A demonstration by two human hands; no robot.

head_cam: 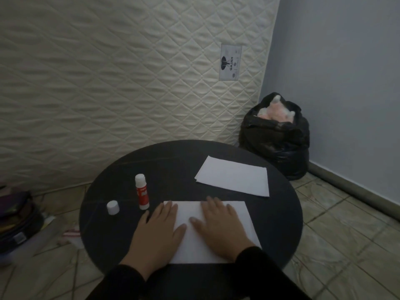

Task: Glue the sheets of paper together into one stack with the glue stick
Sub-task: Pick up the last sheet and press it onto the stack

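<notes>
A white sheet of paper point(242, 221) lies flat at the near side of the round black table point(121, 191). My left hand point(159, 232) rests palm down on its left edge, fingers spread. My right hand point(220, 226) presses flat on its middle. A second white paper pile point(234, 176) lies further back on the right, untouched. The red and white glue stick point(142, 191) stands upright and uncapped to the left of the near sheet. Its white cap point(113, 207) stands alone further left.
A quilted mattress point(129, 72) leans upright behind the table. A full black rubbish bag point(276, 137) sits on the tiled floor in the corner at the back right. Dark bags and clutter point(17, 219) lie on the floor to the left.
</notes>
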